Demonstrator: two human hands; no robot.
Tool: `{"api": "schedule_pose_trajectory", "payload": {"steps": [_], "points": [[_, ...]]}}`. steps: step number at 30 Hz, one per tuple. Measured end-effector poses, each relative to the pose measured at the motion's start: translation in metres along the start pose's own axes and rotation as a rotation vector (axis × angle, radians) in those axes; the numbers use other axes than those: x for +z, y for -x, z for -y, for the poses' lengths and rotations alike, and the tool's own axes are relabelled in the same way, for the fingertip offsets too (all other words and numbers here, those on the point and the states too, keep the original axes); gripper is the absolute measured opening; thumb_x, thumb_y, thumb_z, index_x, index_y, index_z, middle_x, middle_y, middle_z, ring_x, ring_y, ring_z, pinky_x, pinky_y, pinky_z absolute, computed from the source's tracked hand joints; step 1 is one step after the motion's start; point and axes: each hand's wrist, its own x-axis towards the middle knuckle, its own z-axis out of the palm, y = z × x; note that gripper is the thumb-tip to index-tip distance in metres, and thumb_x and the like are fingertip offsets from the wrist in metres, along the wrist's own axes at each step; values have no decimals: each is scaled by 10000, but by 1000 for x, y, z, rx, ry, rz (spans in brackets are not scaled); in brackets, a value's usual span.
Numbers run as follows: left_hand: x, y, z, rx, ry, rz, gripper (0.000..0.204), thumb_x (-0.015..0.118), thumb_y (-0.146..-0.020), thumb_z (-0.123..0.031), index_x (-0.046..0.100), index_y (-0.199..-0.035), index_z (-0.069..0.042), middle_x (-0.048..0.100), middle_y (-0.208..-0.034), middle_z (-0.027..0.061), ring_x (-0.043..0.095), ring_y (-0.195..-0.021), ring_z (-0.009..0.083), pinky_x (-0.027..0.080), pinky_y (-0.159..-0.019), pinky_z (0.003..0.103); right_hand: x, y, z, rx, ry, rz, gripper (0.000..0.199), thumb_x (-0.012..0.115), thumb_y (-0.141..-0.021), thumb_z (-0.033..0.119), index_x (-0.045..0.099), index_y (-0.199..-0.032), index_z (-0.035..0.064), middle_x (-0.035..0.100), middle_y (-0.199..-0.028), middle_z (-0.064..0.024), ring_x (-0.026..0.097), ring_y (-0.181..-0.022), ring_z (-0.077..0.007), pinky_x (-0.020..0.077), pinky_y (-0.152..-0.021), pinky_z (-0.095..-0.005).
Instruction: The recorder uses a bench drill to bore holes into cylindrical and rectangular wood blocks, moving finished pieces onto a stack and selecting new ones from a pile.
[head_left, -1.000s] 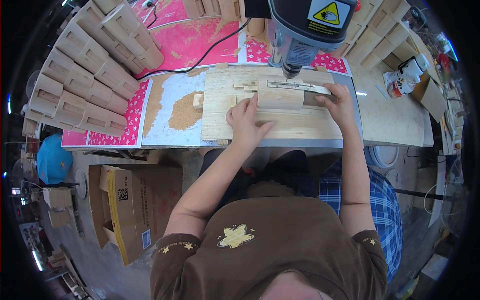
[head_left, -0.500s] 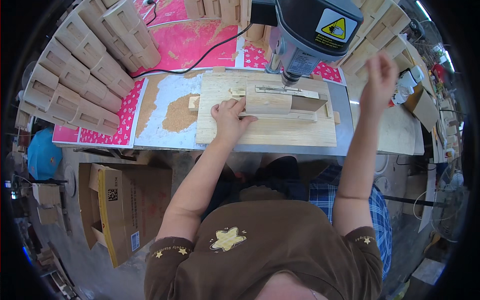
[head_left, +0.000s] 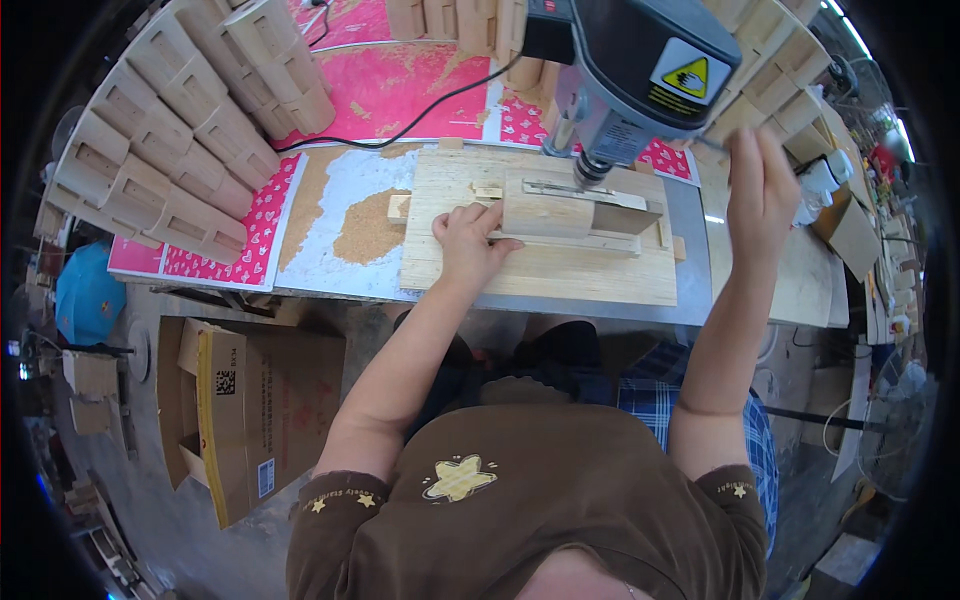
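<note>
A pale wooden block (head_left: 547, 215) with a rounded front face lies in a fixture on a flat wooden board (head_left: 540, 277). My left hand (head_left: 472, 240) is closed on the block's left end, fingertips behind and thumb along the front lower edge. A slotted metal strip (head_left: 570, 191) runs along the top of the block, and a flat plate (head_left: 627, 219) extends from its right end. Above the strip is the chuck (head_left: 592, 172) of a drill press (head_left: 640, 65); its tip meets the strip's area. My right hand (head_left: 762, 195) is raised at the right, fingers closed around the press's thin lever (head_left: 710, 146).
Stacked wooden pieces with recesses (head_left: 165, 150) stand at the left, with more behind the press. A black cable (head_left: 420, 118) crosses the pink covering. Sawdust (head_left: 365, 230) lies left of the board. An open cardboard box (head_left: 270, 410) is below the table; a white bottle (head_left: 825, 175) stands right.
The chuck has come down closer to the block's top. My right hand has moved down slightly at the right. My left hand keeps its hold on the block; the whole view has shifted a little.
</note>
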Motion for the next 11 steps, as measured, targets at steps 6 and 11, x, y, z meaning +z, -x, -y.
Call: {"api": "schedule_pose_trajectory", "payload": {"steps": [6, 11], "points": [[9, -3, -6, 8, 6, -15, 583, 790, -535, -308, 621, -1082, -199, 556, -842, 2, 502, -913, 222, 281, -854, 460, 18, 78, -16, 50, -81, 4, 162, 487, -895, 43, 617, -946, -38, 550, -707, -101, 509, -606, -170, 400, -576, -275], [10, -2, -1, -11, 3, 36, 617, 808, -527, -331, 618, -1091, -169, 571, -852, -28, 513, -934, 192, 270, -849, 439, 63, 103, -58, -52, -80, -56, 175, 511, -896, 57, 618, -1001, -32, 615, -835, -137, 572, -732, -228, 456, -668, -280]]}}
